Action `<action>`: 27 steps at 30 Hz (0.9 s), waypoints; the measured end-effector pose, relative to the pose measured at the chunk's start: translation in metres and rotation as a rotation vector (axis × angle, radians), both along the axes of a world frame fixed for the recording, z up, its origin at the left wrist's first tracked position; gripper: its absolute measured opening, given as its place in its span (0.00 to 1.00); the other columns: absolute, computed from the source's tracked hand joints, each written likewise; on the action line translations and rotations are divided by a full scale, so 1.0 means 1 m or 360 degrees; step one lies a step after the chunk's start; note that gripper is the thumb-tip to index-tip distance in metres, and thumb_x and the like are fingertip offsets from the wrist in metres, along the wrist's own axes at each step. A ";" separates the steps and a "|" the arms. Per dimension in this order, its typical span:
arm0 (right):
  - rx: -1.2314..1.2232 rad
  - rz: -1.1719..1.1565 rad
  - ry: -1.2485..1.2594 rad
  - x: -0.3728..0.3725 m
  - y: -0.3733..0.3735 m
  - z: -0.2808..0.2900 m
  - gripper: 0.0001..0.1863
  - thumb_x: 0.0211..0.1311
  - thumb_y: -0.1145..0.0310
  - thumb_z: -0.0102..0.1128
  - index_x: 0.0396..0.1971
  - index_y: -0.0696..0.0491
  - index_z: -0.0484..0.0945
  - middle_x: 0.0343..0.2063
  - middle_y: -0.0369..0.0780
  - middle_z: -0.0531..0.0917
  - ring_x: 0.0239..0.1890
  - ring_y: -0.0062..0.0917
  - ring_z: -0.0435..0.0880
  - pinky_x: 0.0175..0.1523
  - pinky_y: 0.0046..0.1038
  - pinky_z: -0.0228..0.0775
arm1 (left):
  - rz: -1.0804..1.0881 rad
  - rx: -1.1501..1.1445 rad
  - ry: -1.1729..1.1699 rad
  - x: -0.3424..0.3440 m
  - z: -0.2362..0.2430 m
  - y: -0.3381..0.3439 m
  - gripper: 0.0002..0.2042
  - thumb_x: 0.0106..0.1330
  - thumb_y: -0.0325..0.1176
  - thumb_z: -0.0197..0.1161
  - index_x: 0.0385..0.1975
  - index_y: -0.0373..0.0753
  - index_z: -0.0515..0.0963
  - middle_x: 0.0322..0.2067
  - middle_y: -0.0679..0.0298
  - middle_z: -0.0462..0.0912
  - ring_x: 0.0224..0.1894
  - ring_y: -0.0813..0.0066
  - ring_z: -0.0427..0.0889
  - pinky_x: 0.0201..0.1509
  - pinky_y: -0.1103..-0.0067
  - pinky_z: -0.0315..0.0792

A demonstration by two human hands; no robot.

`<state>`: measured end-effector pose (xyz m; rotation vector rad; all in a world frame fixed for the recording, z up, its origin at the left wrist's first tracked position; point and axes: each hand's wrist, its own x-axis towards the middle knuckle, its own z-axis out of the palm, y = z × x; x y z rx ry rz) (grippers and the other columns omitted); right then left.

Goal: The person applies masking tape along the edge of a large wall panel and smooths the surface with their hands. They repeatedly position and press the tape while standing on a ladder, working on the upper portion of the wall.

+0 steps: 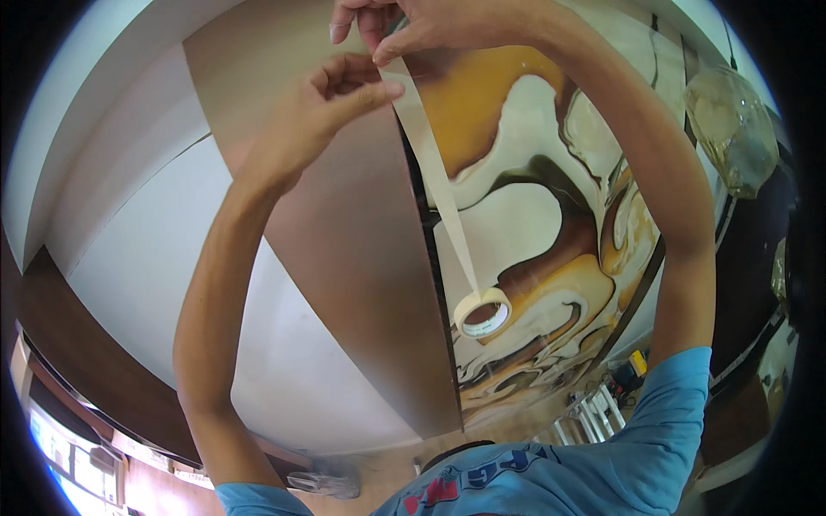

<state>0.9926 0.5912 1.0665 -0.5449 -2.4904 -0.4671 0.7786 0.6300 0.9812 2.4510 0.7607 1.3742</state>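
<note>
A pale cream strip of masking tape [432, 159] stretches down from my hands along the edge between a brown panel [344, 224] and a marbled panel [525, 215]. Its roll [483, 312] hangs at the lower end of the strip, in front of the marbled panel. At the top, my right hand [430, 24] pinches the strip between thumb and fingertips; part of this hand is cut off by the frame. Just below and to the left, my left hand [340, 96] has its thumb on the strip, with its fingers curled behind.
A dark gap [422, 193] runs between the two panels. White panels [292, 344] lie to the left. At the right hangs a lamp wrapped in clear plastic [731, 129]. A metal ladder [592, 414] and a yellow object [637, 362] are low at the right.
</note>
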 end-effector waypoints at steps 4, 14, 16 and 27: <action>-0.0211 -0.0016 0.0160 0.032 -0.012 -0.009 0.17 0.53 0.77 0.69 0.45 0.63 0.81 0.31 0.44 0.87 0.33 0.27 0.86 0.43 0.29 0.78 | 0.0058 0.0044 0.0117 0.029 0.016 0.003 0.18 0.70 0.42 0.69 0.51 0.35 0.82 0.41 0.64 0.86 0.49 0.76 0.82 0.61 0.76 0.69; 0.0080 0.0577 0.1404 0.078 0.034 -0.134 0.16 0.67 0.69 0.67 0.51 0.58 0.80 0.39 0.37 0.83 0.39 0.19 0.81 0.45 0.22 0.74 | 0.0302 0.0429 0.0330 0.028 0.034 0.036 0.17 0.68 0.47 0.69 0.43 0.37 0.87 0.34 0.66 0.87 0.40 0.79 0.84 0.47 0.79 0.69; -0.0390 0.0655 0.1735 0.063 0.022 -0.222 0.08 0.69 0.69 0.66 0.38 0.58 0.81 0.31 0.35 0.85 0.35 0.15 0.81 0.45 0.22 0.74 | 0.0462 0.0467 0.0370 0.019 0.043 0.041 0.19 0.68 0.49 0.69 0.43 0.38 0.87 0.34 0.67 0.87 0.40 0.79 0.84 0.47 0.79 0.68; -0.0454 0.0094 0.1469 -0.053 0.061 -0.369 0.66 0.51 0.64 0.82 0.78 0.59 0.39 0.51 0.48 0.80 0.54 0.36 0.81 0.63 0.40 0.70 | 0.0610 0.0478 0.0264 -0.019 0.080 0.030 0.19 0.68 0.51 0.68 0.43 0.39 0.86 0.36 0.69 0.86 0.42 0.80 0.84 0.49 0.80 0.65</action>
